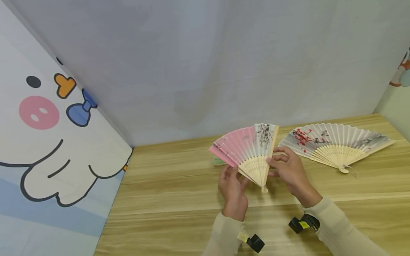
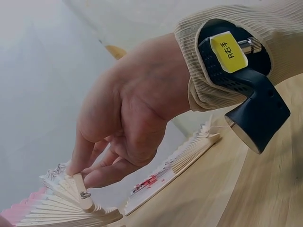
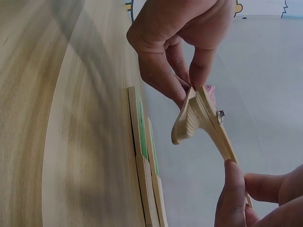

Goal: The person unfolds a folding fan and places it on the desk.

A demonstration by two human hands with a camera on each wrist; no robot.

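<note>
Both hands hold a partly spread folding fan (image 1: 243, 142), pink shading to white with dark blossom prints and pale wooden ribs. My left hand (image 1: 234, 192) pinches its left edge from below; in the right wrist view those fingers (image 3: 161, 71) grip the ribs from above. The right hand (image 1: 289, 172) pinches the right outer stick between thumb and fingers, also visible in the left wrist view (image 2: 128, 113). The fan's pivot end (image 1: 264, 189) points toward me, and a small metal rivet (image 3: 220, 117) shows there.
To the right a second fan (image 1: 339, 144), white and grey with red blossoms, lies spread on the wooden table (image 1: 166, 199). Behind the pink fan lies a green folded fan (image 1: 218, 161), mostly hidden. A pale cloth wall (image 1: 205, 71) rises along the table's back edge.
</note>
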